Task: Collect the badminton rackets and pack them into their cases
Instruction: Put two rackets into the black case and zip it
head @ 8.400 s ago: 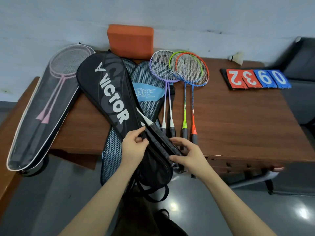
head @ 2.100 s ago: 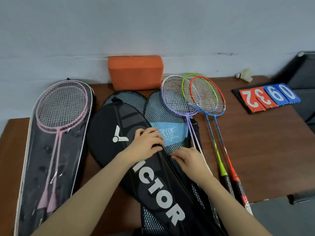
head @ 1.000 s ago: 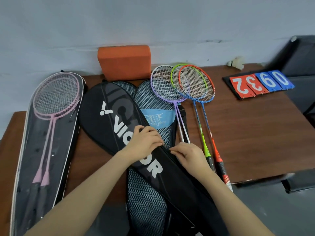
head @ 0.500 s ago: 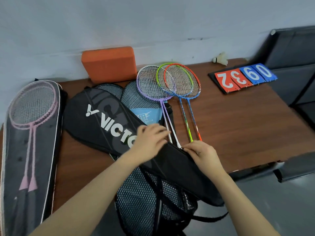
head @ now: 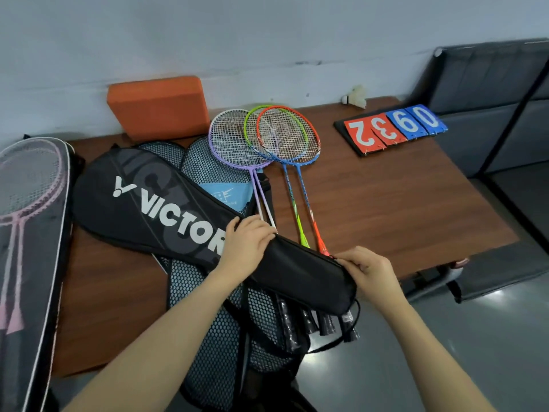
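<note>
A black Victor racket case [head: 166, 203] lies slantwise across the wooden table [head: 386, 209], its narrow end hanging over the front edge. My left hand [head: 246, 248] grips the case at its neck. My right hand [head: 367, 270] pinches the case's edge near the handle end, apparently at the zip. Purple rackets [head: 234, 141] and a green and an orange-blue racket [head: 285, 135] lie loose to the right, their black grips poking out under the case. Two mesh cases [head: 208, 171] lie beneath. A clear case with pink rackets [head: 26, 203] lies at the left.
An orange foam block [head: 157, 107] leans on the back wall. A shuttlecock [head: 355, 98] and a flip scoreboard [head: 392, 127] sit at the table's back right. A dark sofa [head: 490, 84] stands to the right, over grey floor.
The Victor case has swung clockwise, its narrow end now over the front edge. My right hand has slid along its edge toward the handle end, and my left followed down the neck.
</note>
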Available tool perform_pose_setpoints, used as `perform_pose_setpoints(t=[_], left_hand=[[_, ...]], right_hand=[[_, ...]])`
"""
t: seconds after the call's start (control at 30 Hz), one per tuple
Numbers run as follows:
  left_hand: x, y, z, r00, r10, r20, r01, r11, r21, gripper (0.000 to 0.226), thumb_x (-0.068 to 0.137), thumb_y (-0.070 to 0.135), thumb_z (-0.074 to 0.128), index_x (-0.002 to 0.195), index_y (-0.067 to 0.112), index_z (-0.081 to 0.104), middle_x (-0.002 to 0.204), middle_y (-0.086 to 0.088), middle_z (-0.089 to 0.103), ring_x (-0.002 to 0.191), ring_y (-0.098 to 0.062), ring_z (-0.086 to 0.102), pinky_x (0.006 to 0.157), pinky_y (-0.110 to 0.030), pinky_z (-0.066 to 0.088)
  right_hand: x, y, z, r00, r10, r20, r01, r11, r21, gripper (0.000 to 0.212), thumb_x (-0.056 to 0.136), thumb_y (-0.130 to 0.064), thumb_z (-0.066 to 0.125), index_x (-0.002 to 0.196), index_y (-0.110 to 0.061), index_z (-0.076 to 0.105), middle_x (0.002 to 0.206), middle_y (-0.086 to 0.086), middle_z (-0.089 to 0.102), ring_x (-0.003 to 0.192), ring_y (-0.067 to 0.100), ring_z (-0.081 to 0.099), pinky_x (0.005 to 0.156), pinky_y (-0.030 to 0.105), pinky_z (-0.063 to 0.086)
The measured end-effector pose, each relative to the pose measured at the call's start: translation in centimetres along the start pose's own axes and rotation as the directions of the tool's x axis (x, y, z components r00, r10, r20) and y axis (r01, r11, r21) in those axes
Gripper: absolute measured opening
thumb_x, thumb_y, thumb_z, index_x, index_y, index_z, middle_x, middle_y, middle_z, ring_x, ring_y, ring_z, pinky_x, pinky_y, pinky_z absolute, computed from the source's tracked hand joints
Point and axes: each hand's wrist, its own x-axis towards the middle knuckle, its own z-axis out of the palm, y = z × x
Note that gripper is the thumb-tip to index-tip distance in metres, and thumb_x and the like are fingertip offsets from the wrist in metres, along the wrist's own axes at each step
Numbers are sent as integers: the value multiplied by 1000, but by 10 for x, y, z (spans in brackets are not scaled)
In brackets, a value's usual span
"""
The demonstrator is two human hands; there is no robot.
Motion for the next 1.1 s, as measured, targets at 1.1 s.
perform_pose_setpoints(t=[1.1], left_hand=[[-20,7,20,954,-284,-98,293,951,95,50,90,32,53,135,15,42,143,-14,31,132,-33,26,107,-49,23]], right_hand=[[23,6,43,979,59,194,19,926,-377,46,95,-43,41,137,-26,38,133,-3,48,118,24,44,95,38,30]])
